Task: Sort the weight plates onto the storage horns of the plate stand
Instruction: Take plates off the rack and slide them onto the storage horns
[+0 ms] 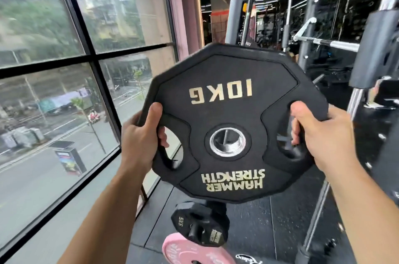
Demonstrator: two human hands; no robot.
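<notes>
A black 10 kg weight plate [233, 112] with gold "HAMMER STRENGTH" lettering is held up in front of me, upside down, its flat face toward me. My left hand [141, 136] grips its left handle slot, fingers curled through the opening. My right hand [317, 134] grips the right handle slot the same way. A metal horn end shows through the plate's steel centre hole [227, 141]. Below, a small black 5 kg plate [201, 225] sits on a lower horn, and a pink plate [190, 252] lies beneath it.
A large window [64, 69] runs along the left, close to the plates. A grey rack upright [239, 2] stands behind the plate. A chrome barbell [332, 44] and black machine parts [375, 48] fill the right. Black rubber flooring [269, 231] lies below.
</notes>
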